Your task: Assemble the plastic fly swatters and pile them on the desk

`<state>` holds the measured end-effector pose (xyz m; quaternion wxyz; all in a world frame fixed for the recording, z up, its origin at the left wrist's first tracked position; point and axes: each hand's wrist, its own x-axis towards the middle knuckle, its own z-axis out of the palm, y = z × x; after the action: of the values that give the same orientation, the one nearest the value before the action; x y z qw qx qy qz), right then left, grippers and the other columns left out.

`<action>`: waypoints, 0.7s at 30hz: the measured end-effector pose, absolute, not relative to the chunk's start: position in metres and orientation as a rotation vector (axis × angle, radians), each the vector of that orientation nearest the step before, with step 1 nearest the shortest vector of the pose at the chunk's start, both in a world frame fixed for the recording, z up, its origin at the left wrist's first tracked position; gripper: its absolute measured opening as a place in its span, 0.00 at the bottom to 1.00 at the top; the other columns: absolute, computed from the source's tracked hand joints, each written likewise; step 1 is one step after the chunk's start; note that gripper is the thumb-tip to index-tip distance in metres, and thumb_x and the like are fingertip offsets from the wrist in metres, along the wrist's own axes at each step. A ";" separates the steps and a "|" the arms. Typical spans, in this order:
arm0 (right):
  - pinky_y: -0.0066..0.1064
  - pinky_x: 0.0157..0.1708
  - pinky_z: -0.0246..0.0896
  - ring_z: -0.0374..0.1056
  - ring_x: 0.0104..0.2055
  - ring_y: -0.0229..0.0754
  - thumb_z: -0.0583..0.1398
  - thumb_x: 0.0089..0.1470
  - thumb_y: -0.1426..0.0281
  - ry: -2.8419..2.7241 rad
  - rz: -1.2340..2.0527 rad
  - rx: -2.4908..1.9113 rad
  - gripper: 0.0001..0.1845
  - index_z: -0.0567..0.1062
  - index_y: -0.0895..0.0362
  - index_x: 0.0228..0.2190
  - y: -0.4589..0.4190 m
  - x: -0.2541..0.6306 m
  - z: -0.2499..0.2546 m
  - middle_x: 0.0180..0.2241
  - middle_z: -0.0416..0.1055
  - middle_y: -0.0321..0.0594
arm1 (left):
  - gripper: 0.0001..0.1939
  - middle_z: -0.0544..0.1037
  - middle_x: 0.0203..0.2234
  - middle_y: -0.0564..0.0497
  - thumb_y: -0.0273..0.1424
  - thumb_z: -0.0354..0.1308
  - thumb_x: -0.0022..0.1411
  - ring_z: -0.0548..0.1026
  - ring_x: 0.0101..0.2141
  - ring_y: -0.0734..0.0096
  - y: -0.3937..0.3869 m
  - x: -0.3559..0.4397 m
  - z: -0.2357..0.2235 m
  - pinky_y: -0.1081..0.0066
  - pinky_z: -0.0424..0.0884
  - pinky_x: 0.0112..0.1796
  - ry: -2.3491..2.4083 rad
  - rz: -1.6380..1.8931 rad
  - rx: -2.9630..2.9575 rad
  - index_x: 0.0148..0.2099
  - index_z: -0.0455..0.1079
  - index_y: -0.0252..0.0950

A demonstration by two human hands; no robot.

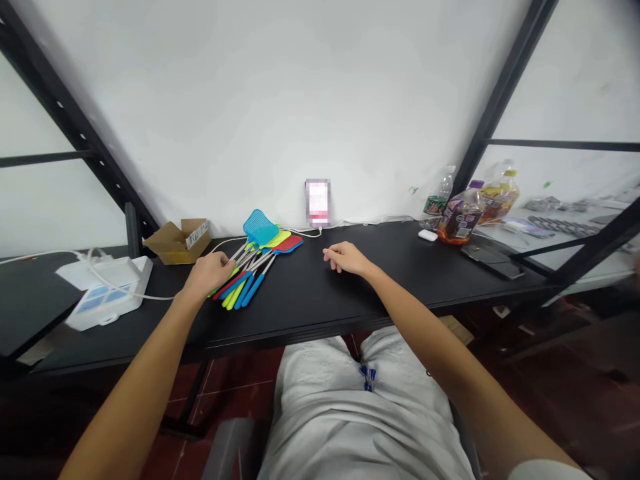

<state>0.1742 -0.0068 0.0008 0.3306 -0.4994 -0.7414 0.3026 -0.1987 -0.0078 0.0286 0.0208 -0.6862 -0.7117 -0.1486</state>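
A fan of several fly swatters with blue, yellow, green and red heads and handles lies on the black desk. My left hand rests on the handle ends, fingers curled over them. My right hand lies on the desk to the right of the swatters, fingers loosely bent, holding nothing.
An open cardboard box and a white power strip with cable sit at the left. A phone leans on the wall. Drink bottles, a white earbud case and a dark phone stand right. Black frame bars flank the desk.
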 end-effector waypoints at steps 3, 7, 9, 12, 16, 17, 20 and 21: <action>0.23 0.24 0.59 0.64 0.17 0.31 0.55 0.63 0.60 -1.944 0.784 -1.314 0.19 0.77 0.59 0.28 -0.007 0.174 0.001 0.19 0.73 0.35 | 0.26 0.80 0.40 0.39 0.51 0.49 0.59 0.76 0.44 0.47 -0.010 -0.190 0.032 0.64 0.69 0.38 -2.242 -0.384 -2.081 0.42 0.74 0.36; 0.23 0.24 0.60 0.65 0.17 0.31 0.55 0.63 0.60 -1.951 0.781 -1.316 0.19 0.77 0.59 0.28 -0.006 0.175 0.000 0.20 0.73 0.35 | 0.40 0.78 0.46 0.34 0.64 0.44 0.56 0.74 0.48 0.41 -0.011 -0.177 0.039 0.58 0.70 0.41 -2.308 -0.232 -2.089 0.47 0.73 0.34; 0.23 0.23 0.59 0.65 0.16 0.31 0.55 0.63 0.61 -1.952 0.786 -1.323 0.19 0.77 0.59 0.28 -0.005 0.175 -0.001 0.20 0.73 0.35 | 0.49 0.76 0.49 0.30 0.69 0.44 0.51 0.73 0.49 0.37 -0.012 -0.169 0.041 0.54 0.70 0.43 -2.372 -0.151 -2.086 0.52 0.71 0.30; 0.22 0.22 0.59 0.65 0.16 0.31 0.55 0.63 0.61 -1.954 0.790 -1.330 0.19 0.76 0.59 0.28 -0.006 0.175 0.000 0.20 0.73 0.35 | 0.61 0.70 0.55 0.23 0.72 0.46 0.43 0.70 0.53 0.30 -0.014 -0.154 0.042 0.48 0.67 0.48 -2.429 -0.087 -2.031 0.60 0.65 0.23; 0.22 0.22 0.59 0.65 0.17 0.31 0.55 0.63 0.61 -1.952 0.791 -1.335 0.18 0.76 0.59 0.28 -0.007 0.175 0.001 0.20 0.72 0.35 | 0.67 0.66 0.57 0.19 0.72 0.51 0.38 0.66 0.57 0.28 -0.017 -0.137 0.041 0.48 0.66 0.51 -2.451 -0.032 -1.950 0.63 0.61 0.18; 0.22 0.22 0.59 0.65 0.17 0.31 0.55 0.63 0.61 -1.952 0.792 -1.338 0.18 0.76 0.59 0.28 -0.007 0.175 0.001 0.20 0.72 0.35 | 0.66 0.67 0.57 0.19 0.71 0.53 0.39 0.67 0.56 0.29 -0.017 -0.135 0.042 0.49 0.66 0.50 -2.453 -0.015 -1.956 0.63 0.61 0.19; 0.22 0.22 0.59 0.65 0.17 0.31 0.55 0.63 0.61 -1.956 0.799 -1.343 0.18 0.77 0.58 0.28 -0.007 0.176 0.001 0.20 0.73 0.35 | 0.56 0.71 0.55 0.24 0.66 0.56 0.44 0.71 0.53 0.33 -0.014 -0.135 0.044 0.53 0.69 0.47 -2.435 0.051 -2.035 0.61 0.65 0.24; 0.22 0.22 0.59 0.65 0.16 0.31 0.56 0.63 0.62 -1.958 0.800 -1.343 0.18 0.76 0.58 0.28 -0.007 0.176 0.001 0.20 0.73 0.35 | 0.52 0.72 0.54 0.26 0.63 0.57 0.45 0.72 0.52 0.34 -0.013 -0.136 0.045 0.53 0.70 0.46 -2.425 0.073 -2.061 0.60 0.67 0.26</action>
<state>0.1757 -0.0069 0.0005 0.3128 -0.5090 -0.7422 0.3035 -0.1359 -0.0129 0.0445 -0.0210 -0.6474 -0.7615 0.0231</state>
